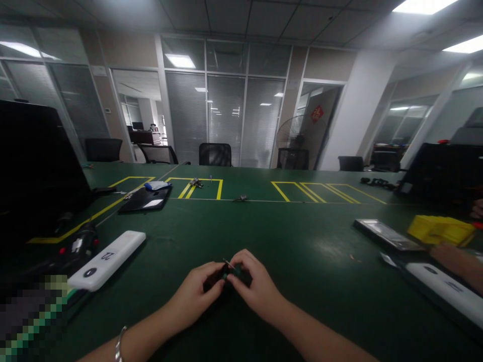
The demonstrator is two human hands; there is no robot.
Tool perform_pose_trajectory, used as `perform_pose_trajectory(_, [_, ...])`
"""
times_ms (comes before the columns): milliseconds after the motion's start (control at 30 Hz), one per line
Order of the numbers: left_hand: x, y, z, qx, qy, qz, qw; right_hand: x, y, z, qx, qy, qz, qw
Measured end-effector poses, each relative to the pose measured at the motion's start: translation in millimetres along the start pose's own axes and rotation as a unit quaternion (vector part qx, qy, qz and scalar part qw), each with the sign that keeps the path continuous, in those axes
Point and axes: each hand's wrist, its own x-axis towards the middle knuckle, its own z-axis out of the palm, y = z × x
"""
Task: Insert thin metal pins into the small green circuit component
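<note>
Both hands meet just above the green table [188, 231], near the bottom centre. My left hand [198, 287], with a silver bracelet [119, 344] at its wrist, has its thumb and fingers curled round a small dark object. My right hand [254, 284] pinches a small thin metallic piece [228, 263] beside it, with its fingertips touching or nearly touching those of my left hand. What exactly lies between the fingers is mostly hidden and too small to name.
A white box marked 22 [109, 260] and a black tool [81, 244] lie left. Small metal parts [196, 183] and a black folder [145, 198] are farther back. On the right are a metal-topped case [387, 234], yellow bins [439, 230], another white box [445, 289] and another person's hand [456, 261].
</note>
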Motion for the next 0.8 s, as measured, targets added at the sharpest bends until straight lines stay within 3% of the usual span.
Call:
perform_pose_trajectory(433, [-0.1,-2.4,2.7,-0.007,0.007,0.001,1.0,-0.4,-6.5,-3.0,0.009,-0.05,-0.007,0.999])
perform_pose_trajectory(800, [3.1,-9.4,1.6,-0.153,-0.015,-0.049,0.987,-0.2,-5.4,-3.4,0.014,-0.056,0.003,0.998])
